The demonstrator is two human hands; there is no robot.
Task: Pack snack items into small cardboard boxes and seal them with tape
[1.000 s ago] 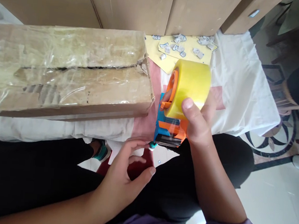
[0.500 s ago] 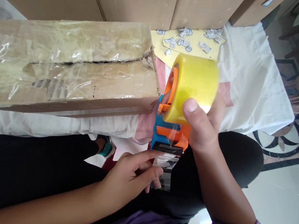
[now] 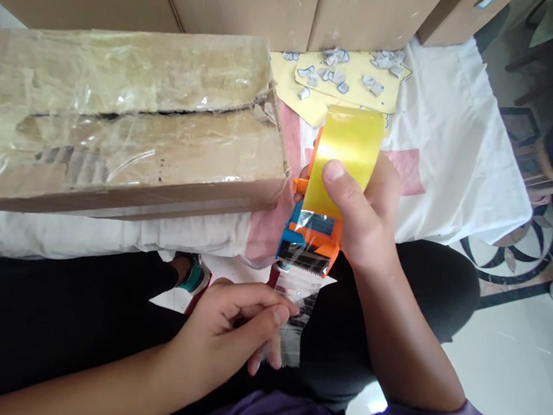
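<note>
My right hand [image 3: 361, 205] is wrapped round a packing tape dispenser [image 3: 315, 237], blue and orange with a wide yellow tape roll [image 3: 352, 149] on it. The thumb presses on the roll's face. From the dispenser's toothed cutter hangs a length of clear tape [image 3: 294, 332], its lower end jagged. My left hand [image 3: 242, 324] pinches this tape at its left side between thumb and fingers, just below the cutter. To the left lies a long cardboard box [image 3: 204, 143], its top covered with shiny tape and split along a dark, torn seam.
Large cardboard boxes [image 3: 246, 4] stand along the back. Yellow sheets [image 3: 358, 95] with several crumpled paper scraps [image 3: 335, 57] lie on the white and pink cloth [image 3: 460, 146]. Beyond the table's right edge is a patterned floor [image 3: 539, 250].
The dispenser has turned so the roll's face points more towards me, and its orange side shows less. My left hand has drawn the tape slightly lower, and more tape hangs below the cutter.
</note>
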